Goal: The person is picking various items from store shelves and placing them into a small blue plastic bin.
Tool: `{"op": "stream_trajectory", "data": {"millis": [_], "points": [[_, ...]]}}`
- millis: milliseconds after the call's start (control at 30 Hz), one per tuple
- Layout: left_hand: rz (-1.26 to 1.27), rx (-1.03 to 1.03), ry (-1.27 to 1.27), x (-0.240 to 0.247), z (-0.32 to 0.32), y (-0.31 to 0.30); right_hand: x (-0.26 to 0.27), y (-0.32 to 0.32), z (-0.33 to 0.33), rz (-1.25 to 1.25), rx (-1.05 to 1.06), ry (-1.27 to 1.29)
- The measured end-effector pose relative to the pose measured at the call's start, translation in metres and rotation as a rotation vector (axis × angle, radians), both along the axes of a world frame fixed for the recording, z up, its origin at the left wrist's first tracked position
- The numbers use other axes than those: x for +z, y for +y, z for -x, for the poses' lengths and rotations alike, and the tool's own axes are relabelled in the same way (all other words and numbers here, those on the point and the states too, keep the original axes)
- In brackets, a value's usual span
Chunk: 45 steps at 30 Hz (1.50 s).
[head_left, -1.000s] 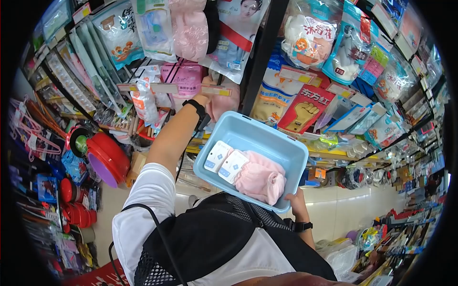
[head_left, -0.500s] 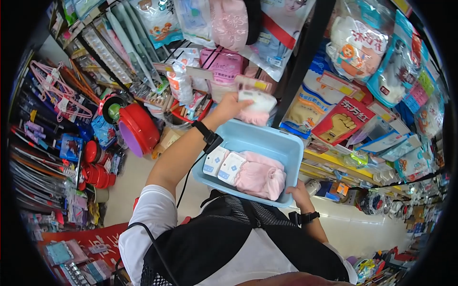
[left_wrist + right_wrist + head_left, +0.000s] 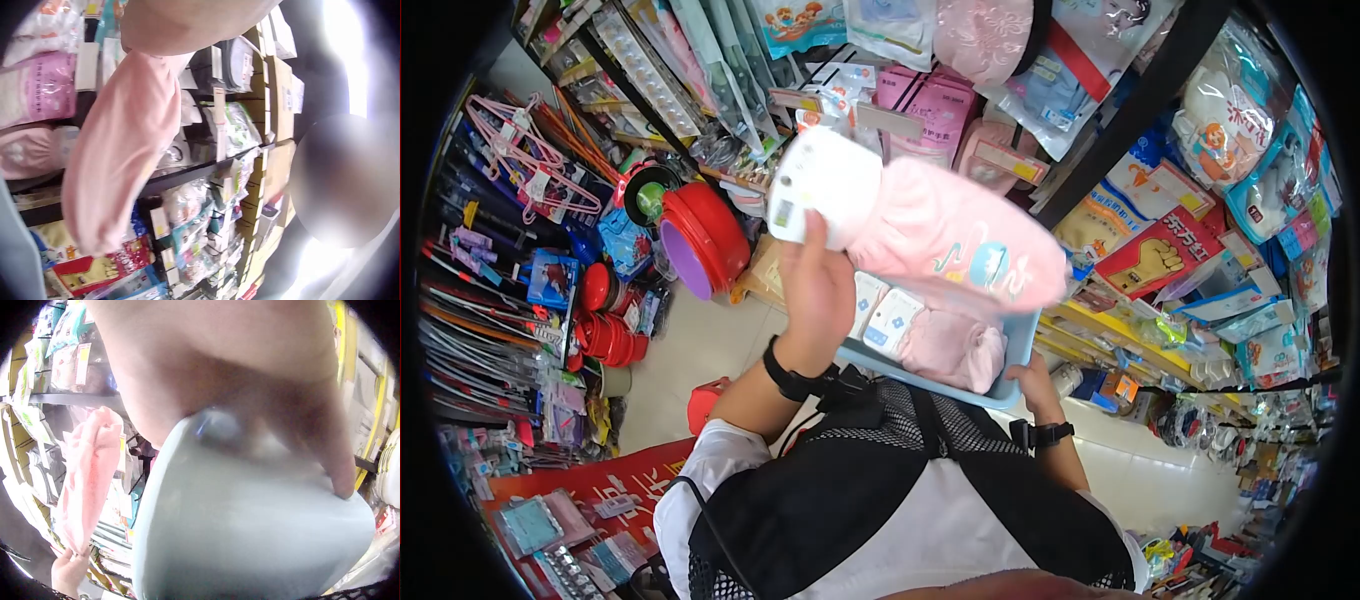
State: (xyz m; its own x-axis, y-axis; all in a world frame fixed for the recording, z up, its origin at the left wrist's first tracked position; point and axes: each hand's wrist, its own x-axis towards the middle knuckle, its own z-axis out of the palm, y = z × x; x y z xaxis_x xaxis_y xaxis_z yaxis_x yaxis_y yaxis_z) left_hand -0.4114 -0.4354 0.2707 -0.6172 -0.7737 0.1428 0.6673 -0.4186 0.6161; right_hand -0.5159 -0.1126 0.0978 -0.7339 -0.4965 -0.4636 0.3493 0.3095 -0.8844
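The left hand [image 3: 820, 290] pinches a white card [image 3: 830, 180] at the end of a pink sleeve [image 3: 970, 230]. The thumb lies on the front of the card. The other fingers are hidden, so I can't tell how bent they are. The sleeve sticks out away from the fingers, over a blue tub [image 3: 1024, 342]. The right hand [image 3: 1035, 388] grips the tub's edge. A pink bundle [image 3: 955, 345] lies inside.

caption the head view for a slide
Left hand holding a pink fabric item by its white card, right hand gripping the blue bin below.
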Motion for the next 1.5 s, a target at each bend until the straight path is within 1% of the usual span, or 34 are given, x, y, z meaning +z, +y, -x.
{"op": "stream_trajectory", "data": {"millis": [67, 100, 133, 167, 200, 233, 267, 333, 367, 433, 467, 500, 567, 633, 700, 767, 833, 867, 933, 967, 1033, 1067, 1100, 1167, 1200, 1233, 1267, 1300, 1333, 1367, 1433, 1467, 1500], "points": [[-0.129, -0.026, -0.143, -0.052, -0.013, -0.003, -0.004, -0.007, -0.007, -0.044, -0.047, 0.005], [-0.139, -0.090, -0.290, -0.080, -0.024, -0.004, -0.006, -0.011, -0.012, -0.050, -0.059, 0.012], [-0.146, -0.155, -0.436, -0.108, -0.036, -0.008, -0.010, -0.017, -0.018, -0.007, -0.114, 0.035], [-0.149, -0.168, -0.429, -0.135, -0.049, -0.019, -0.011, -0.024, -0.024, 0.036, -0.168, 0.057], [-0.051, -0.266, -0.559, -0.161, -0.065, -0.035, 0.004, -0.033, -0.032, 0.038, -0.169, -0.013], [0.051, -0.364, -0.686, -0.166, -0.073, -0.049, 0.001, -0.035, -0.034, 0.034, -0.175, -0.005], [0.050, -0.371, -0.678, -0.171, -0.076, -0.063, -0.006, -0.035, -0.036, 0.018, -0.152, -0.005], [0.258, -0.194, -0.656, -0.159, -0.076, -0.087, -0.007, -0.040, -0.045, -0.005, -0.131, 0.013], [0.262, -0.201, -0.646, -0.158, -0.072, -0.101, -0.005, -0.045, -0.050, -0.005, -0.140, 0.023], [0.517, -0.238, -0.637, -0.153, -0.061, -0.125, 0.000, -0.056, -0.061, 0.017, -0.186, -0.004], [0.562, -0.291, -0.613, -0.149, -0.053, -0.132, 0.000, -0.059, -0.066, 0.017, -0.195, 0.005], [0.571, -0.305, -0.603, -0.148, -0.040, -0.138, -0.002, -0.062, -0.075, 0.028, -0.227, 0.015], [0.942, -0.440, -0.596, -0.146, -0.004, -0.143, -0.003, -0.065, -0.088, 0.042, -0.277, 0.030], [1.147, -0.486, -0.547, -0.130, 0.034, -0.127, -0.003, -0.066, -0.104, 0.062, -0.305, 0.006], [1.295, -0.507, -0.518, -0.130, 0.081, -0.115, -0.007, -0.065, -0.120, 0.064, -0.368, -0.003], [1.190, -0.534, -0.484, -0.153, 0.141, -0.105, -0.008, -0.058, -0.137, 0.057, -0.438, -0.011], [1.253, -0.374, -0.482, -0.169, 0.204, -0.098, -0.008, -0.053, -0.151, 0.067, -0.553, -0.024], [1.257, -0.393, -0.466, -0.171, 0.227, -0.093, -0.008, -0.047, -0.159, 0.065, -0.577, -0.021], [1.379, 0.138, -0.229, -0.163, 0.267, -0.080, -0.013, -0.035, -0.169, 0.059, -0.628, -0.024], [1.379, 0.127, -0.210, -0.158, 0.280, -0.074, -0.012, -0.029, -0.173, 0.060, -0.648, -0.016], [1.388, 0.194, -0.390, -0.144, 0.304, -0.075, -0.009, -0.021, -0.178, 0.029, -0.699, -0.007], [1.366, -0.002, -0.605, -0.142, 0.321, -0.079, -0.007, -0.015, -0.182, 0.018, -0.718, -0.014], [1.370, -0.003, -0.590, -0.145, 0.331, -0.078, -0.003, -0.011, -0.184, 0.024, -0.728, -0.005], [1.317, 0.251, -0.436, -0.147, 0.349, -0.073, 0.001, -0.004, -0.186, 0.011, -0.786, -0.011], [1.255, 0.279, -0.369, -0.148, 0.346, -0.074, -0.003, 0.003, -0.186, 0.017, -0.795, -0.013], [1.260, 0.285, -0.367, -0.161, 0.357, -0.076, -0.004, 0.009, -0.182, 0.024, -0.792, -0.012], [1.189, 0.108, -0.344, -0.174, 0.366, -0.077, -0.004, 0.015, -0.179, 0.009, -0.795, -0.014], [1.112, -0.066, -0.320, -0.173, 0.368, -0.074, -0.004, 0.021, -0.175, -0.005, -0.798, -0.016], [1.031, -0.064, -0.267, -0.172, 0.368, -0.067, -0.003, 0.026, -0.169, 0.002, -0.795, -0.016], [1.036, -0.055, -0.272, -0.171, 0.372, -0.067, 0.000, 0.032, -0.161, -0.019, -0.757, -0.011], [0.987, -0.235, -0.647, -0.164, 0.381, -0.070, 0.004, 0.044, -0.146, -0.033, -0.707, -0.006], [0.988, -0.223, -0.652, -0.165, 0.378, -0.071, 0.006, 0.049, -0.140, -0.026, -0.675, -0.002], [0.964, -0.187, -0.565, -0.149, 0.356, -0.061, 0.008, 0.057, -0.135, -0.027, -0.642, 0.000]]}}
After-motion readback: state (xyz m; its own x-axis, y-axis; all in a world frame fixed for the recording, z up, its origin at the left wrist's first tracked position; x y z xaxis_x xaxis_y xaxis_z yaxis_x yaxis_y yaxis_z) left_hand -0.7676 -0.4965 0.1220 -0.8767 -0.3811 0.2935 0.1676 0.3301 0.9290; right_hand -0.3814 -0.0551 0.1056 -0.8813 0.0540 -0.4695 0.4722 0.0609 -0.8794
